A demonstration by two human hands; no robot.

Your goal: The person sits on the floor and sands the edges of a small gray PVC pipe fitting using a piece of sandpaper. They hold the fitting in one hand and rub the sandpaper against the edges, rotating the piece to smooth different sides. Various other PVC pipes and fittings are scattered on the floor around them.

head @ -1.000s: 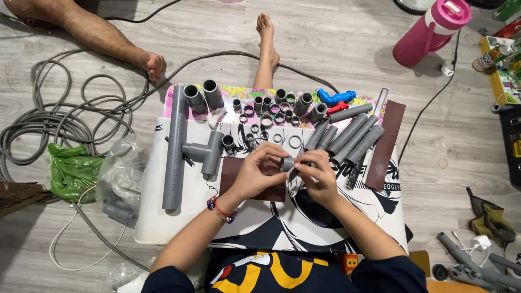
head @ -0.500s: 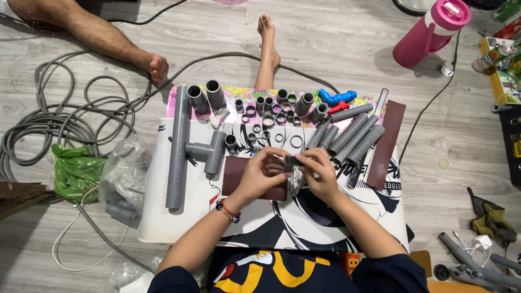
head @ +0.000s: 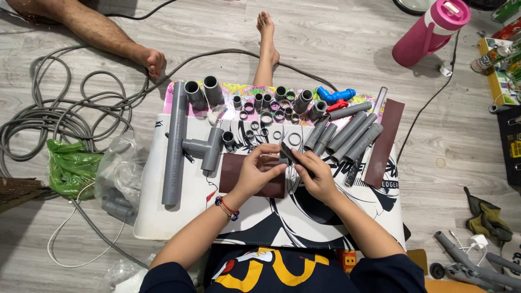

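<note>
Your hands have stayed at the middle of the board (head: 163,217) over the last second, but the small dark strip (head: 289,153) between them has tipped. It was lying nearly level across your fingertips; now its long axis runs on a slant, upper end toward the board's far edge and the loose rings (head: 294,139), lower end toward your right palm.

Your right hand (head: 315,176) is closed around the strip's lower part. Your left hand (head: 259,169) is half curled, fingertips pinching a small grey piece against the strip; I cannot tell exactly what that piece is. Both sit above the brown sheet (head: 244,172), near the grey tee fitting (head: 206,147).
</note>
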